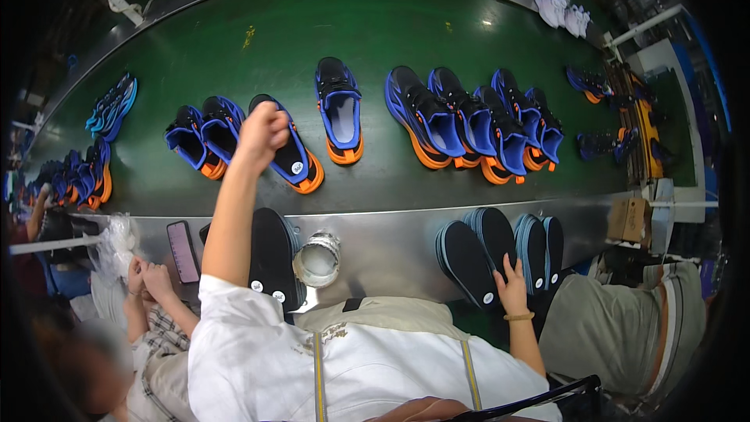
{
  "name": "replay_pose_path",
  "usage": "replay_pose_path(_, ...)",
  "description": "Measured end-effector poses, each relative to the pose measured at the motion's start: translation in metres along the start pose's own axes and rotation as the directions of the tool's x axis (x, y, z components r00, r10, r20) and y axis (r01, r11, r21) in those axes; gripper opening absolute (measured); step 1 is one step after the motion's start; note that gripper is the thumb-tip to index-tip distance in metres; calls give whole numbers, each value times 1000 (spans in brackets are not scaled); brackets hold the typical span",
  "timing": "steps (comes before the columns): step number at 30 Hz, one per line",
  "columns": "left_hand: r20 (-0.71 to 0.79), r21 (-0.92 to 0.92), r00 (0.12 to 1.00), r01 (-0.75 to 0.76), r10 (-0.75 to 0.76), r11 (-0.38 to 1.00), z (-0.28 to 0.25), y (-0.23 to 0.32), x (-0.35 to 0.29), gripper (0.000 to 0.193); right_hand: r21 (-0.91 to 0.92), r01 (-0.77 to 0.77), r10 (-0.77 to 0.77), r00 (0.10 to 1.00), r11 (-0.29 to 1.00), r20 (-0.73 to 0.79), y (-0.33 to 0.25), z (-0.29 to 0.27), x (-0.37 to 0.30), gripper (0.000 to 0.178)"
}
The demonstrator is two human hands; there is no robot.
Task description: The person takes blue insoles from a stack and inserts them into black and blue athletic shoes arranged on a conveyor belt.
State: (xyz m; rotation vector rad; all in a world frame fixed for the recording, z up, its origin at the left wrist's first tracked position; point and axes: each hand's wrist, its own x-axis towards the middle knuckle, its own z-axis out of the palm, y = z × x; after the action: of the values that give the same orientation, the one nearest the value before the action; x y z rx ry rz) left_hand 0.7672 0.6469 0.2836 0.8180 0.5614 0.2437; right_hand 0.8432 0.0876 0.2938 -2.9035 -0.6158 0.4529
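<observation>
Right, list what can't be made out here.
Head view: whether the left hand holds anything; its curled shape hides the inside.
Head view: what the dark thing beside the phone is; the left forearm covers most of it.
Head view: how many orange-soled shoes at far left; too small and crowded.

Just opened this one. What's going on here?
The person's curled left hand is over a blue-trimmed shoe on the green surface; a black insole shows inside it. The spread right hand is at a stack of insoles on the metal ledge. More shoes stand to both sides.
</observation>
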Motion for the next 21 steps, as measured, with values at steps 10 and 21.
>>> replay_pose_path(10, 366, 928, 870, -369, 330, -55, 31, -40, 97, 51, 320, 281, -124, 893, 905, -433, -83, -104, 98, 16)
replay_pose_path(21, 101, 486, 993, 1, -57, 874, 39, -74, 70, 33, 425, 185, -425, 690, 886, 586, -284, -65, 213, 17)
